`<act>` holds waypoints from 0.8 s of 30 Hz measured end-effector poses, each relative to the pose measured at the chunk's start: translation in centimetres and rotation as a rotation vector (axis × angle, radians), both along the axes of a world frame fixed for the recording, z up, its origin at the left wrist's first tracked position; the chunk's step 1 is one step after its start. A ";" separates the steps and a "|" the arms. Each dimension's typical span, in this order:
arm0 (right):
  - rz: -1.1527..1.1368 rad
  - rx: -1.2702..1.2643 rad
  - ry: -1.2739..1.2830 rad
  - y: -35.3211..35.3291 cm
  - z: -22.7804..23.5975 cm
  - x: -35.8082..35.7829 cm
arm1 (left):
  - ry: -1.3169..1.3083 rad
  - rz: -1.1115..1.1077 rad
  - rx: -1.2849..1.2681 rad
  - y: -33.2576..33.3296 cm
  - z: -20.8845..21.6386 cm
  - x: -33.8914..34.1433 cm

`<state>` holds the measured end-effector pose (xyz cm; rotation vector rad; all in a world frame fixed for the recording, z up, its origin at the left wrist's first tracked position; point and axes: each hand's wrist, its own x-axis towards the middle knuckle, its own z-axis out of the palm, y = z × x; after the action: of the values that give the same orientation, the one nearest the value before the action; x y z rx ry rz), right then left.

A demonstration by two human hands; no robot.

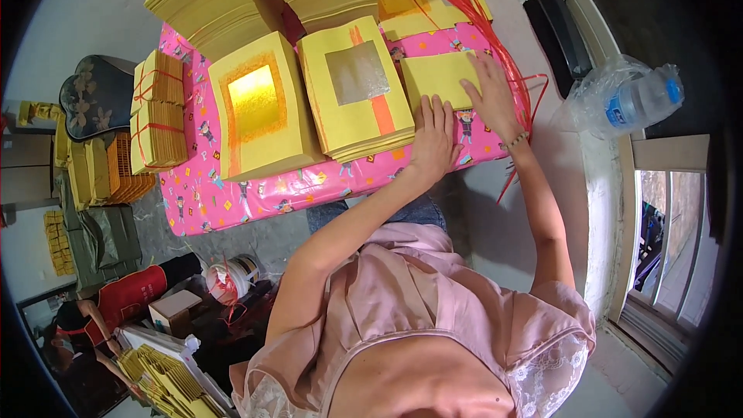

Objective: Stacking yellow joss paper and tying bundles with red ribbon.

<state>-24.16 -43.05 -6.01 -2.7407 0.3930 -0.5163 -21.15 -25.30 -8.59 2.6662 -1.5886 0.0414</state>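
Observation:
A small yellow paper stack [438,77] lies on the pink patterned tablecloth, right of the larger stacks. My left hand [435,138] rests at its near edge, fingers stretched out and lying flat. At its right end lies my right hand [493,97], with the thumb apart from the fingers and a bracelet on the wrist. Close to my left hand stands a thick stack of yellow paper with a silver square [357,73] and an orange stripe. Left of that, another thick stack carries a shiny gold square [255,101] framed in orange.
Taller yellow stacks [209,0] stand at the back. Red plastic strings [472,0] hang down the table's right side. Tied yellow bundles [159,135] sit at the left edge. A plastic bottle [638,108] in a clear bag is at the right. Another person [116,306] works at lower left.

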 end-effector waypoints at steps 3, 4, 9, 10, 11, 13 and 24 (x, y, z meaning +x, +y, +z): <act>0.077 -0.072 0.082 -0.6 -3.1 -0.1 | 0.001 0.005 -0.007 0.0 -0.1 -0.1; 0.081 -0.072 0.083 -0.9 -3.8 -0.2 | 0.001 0.009 -0.007 0.0 -0.2 -0.2; 0.084 0.007 0.133 -1.1 -4.7 -0.1 | -0.011 0.000 -0.028 0.2 -0.7 -0.3; 0.085 0.009 0.135 -1.1 -4.9 -0.1 | -0.010 0.001 -0.027 0.2 -0.5 -0.3; 0.083 0.014 0.129 -1.2 -5.0 -0.1 | 0.042 0.007 -0.056 0.2 -0.4 -0.4; 0.098 0.017 0.121 -1.1 -4.8 0.2 | 0.090 0.029 -0.087 0.3 -0.5 -0.3; 0.076 0.149 0.098 0.0 0.4 -0.7 | 0.331 -0.191 -0.555 4.7 5.9 0.1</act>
<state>-24.86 -43.04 -5.62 -2.6309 0.3346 -0.3204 -21.03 -20.62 -2.73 1.9814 -1.4517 0.0284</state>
